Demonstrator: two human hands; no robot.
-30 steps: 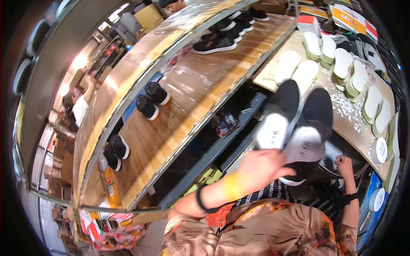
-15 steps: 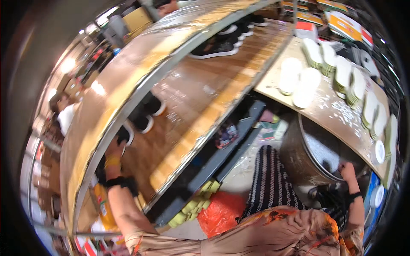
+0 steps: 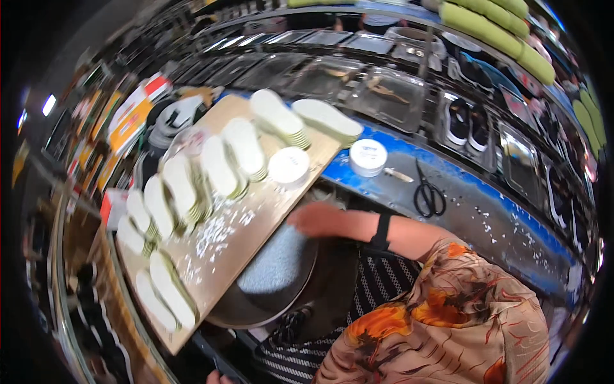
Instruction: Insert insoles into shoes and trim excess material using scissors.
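My right hand (image 3: pixel 313 219) is over the rim of a large metal drum (image 3: pixel 300 297), close to the edge of a wooden board (image 3: pixel 220 281). Motion blurs its fingers, and I cannot tell whether they hold anything. Only a sliver of my left hand (image 3: pixel 219 378) shows at the lower edge; its fingers are mostly hidden. Stacks of white insoles (image 3: pixel 221 165) with greenish edges line the board. A pair of insoles (image 3: pixel 171 288) lies at its near left corner. White scraps (image 3: pixel 214 240) are scattered between them. A round white tub (image 3: pixel 288 168) stands at the board's right side.
A blue-edged metal bench (image 3: pixel 470 205) on the right carries black scissors (image 3: pixel 428 195), another white tub (image 3: pixel 368 157) and white bits. Racks behind hold clear trays (image 3: pixel 389 96) and black shoes (image 3: pixel 458 121). Green rolls (image 3: pixel 492 35) lie on top. Shoe boxes (image 3: pixel 135 115) are stacked at left.
My view has swung right, from the shoe rack to the board and bench. My left hand has left the shoes there. My right hand has shifted near the drum's rim.
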